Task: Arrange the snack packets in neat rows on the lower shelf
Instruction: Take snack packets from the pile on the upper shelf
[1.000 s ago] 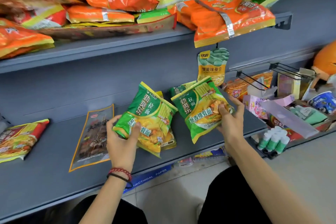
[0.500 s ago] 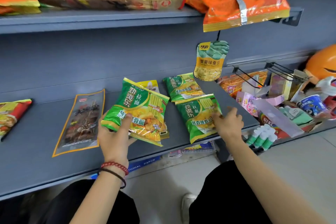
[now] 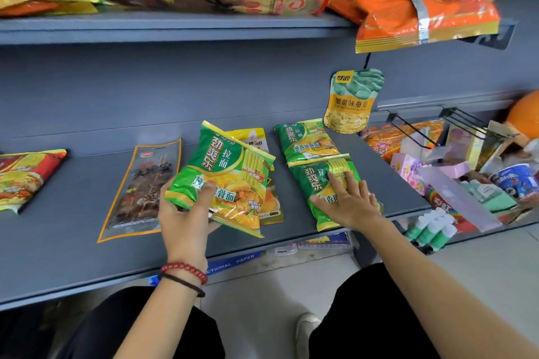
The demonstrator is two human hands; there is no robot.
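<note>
You have bare lower shelf between the red-and-yellow packet at its left end and the clear skewer packet, right down to the front edge. Toward the right end 2 green noodle packets lie one behind the other, and a hanging bean pouch dangles above the back edge.

Your green noodle packets are glossy, crinkled plastic film; the lower shelf looks like smooth, matt grey painted metal; your bracelet has shiny beads.
</note>
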